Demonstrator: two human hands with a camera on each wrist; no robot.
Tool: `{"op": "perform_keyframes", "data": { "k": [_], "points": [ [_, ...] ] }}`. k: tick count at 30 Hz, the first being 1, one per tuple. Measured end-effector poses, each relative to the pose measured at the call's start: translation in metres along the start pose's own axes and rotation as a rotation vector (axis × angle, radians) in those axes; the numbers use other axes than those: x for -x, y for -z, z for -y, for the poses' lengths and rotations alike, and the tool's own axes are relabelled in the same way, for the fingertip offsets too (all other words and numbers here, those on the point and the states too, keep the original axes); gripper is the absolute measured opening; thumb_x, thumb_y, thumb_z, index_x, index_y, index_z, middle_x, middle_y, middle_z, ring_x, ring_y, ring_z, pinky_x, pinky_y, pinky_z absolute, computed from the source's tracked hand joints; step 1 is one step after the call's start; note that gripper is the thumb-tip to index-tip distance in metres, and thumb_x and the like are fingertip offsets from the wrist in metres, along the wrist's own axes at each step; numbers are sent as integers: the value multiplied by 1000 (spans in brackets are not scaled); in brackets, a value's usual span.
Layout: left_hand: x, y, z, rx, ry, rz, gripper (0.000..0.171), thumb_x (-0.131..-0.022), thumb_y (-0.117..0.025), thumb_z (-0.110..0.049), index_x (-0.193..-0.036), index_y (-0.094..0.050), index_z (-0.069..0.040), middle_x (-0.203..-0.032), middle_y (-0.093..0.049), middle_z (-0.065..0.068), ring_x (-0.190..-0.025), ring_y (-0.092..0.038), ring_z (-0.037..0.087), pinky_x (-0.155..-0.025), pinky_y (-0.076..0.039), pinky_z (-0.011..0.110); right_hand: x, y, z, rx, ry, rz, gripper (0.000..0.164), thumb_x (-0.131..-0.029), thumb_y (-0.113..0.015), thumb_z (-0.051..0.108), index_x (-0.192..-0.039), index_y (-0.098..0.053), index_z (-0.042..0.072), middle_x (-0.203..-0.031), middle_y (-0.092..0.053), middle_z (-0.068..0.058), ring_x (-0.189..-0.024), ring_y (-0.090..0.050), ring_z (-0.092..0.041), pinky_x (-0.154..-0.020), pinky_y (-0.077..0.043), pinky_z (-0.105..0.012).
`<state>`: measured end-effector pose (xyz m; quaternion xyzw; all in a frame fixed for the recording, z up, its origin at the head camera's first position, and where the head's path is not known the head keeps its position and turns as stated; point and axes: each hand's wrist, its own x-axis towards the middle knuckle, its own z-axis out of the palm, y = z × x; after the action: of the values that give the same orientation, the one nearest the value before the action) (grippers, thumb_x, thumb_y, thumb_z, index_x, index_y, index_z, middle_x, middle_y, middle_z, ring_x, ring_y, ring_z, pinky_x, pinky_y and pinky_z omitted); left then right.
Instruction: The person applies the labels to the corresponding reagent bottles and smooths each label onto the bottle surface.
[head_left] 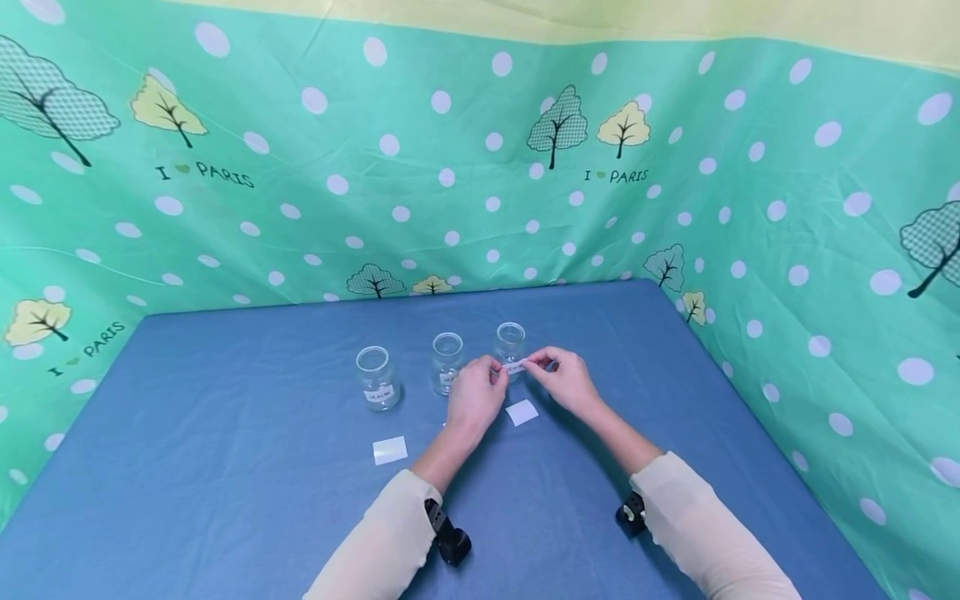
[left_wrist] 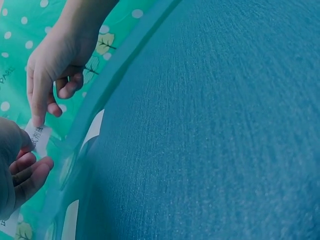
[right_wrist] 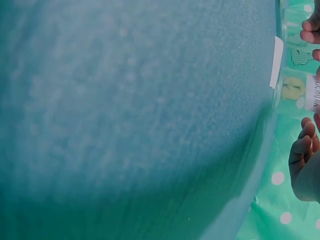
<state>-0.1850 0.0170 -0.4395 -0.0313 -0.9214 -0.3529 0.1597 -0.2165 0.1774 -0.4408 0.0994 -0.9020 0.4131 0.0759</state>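
Observation:
Both hands are at a small white label (head_left: 516, 367) with dark writing, stretched across the front of the right-hand glass jar (head_left: 511, 335). My left hand (head_left: 477, 395) pinches the label's left end between thumb and finger, while my right hand (head_left: 567, 382) pinches its right end. Both hands and the label (left_wrist: 38, 137) also appear in the left wrist view. Left of them stands the middle glass jar (head_left: 447, 350), its label partly covered by my left hand. Another labelled glass jar (head_left: 377, 379) stands farthest left. All three jars are upright without lids.
A white paper piece (head_left: 522, 412) lies in front of the right-hand jar, and another white paper piece (head_left: 390, 450) in front of the left one. A blue cloth (head_left: 247, 467) covers the table. Green printed curtains (head_left: 420, 167) hang behind and at the sides.

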Motion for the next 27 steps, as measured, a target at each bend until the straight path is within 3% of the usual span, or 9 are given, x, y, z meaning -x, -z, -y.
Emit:
{"op": "perform_keyframes", "data": {
  "k": [8,20,27],
  "points": [
    [0,0,-2,-44,-8,-4,12,-86,-64,-22,-81,-66,-11,-67,-58,0,-58,-55,16,-56,-46,32,0,0,0,-18,-6,-18,15,-84,-70,22,-90,-71,8,-77,-66,-7,-64,-53,-13,-56,-43,-21],
    [1,0,-1,-107,-1,2,19,-88,-63,-26,-86,-68,-8,-78,-67,8,-72,-66,27,-65,-52,40,-2,4,-1,-23,-24,53,38,-86,-68,29,-120,-63,14,-84,-66,-7,-53,-47,-14,-49,-40,-23],
    [1,5,-3,-120,-7,19,31,-91,-60,-33,-90,-69,-4,-80,-69,12,-76,-67,30,-68,-52,43,-1,4,-2,-16,-12,84,38,-87,-64,35,-120,-63,14,-92,-68,-8,-66,-54,-18,-56,-43,-25]
  ]
}}
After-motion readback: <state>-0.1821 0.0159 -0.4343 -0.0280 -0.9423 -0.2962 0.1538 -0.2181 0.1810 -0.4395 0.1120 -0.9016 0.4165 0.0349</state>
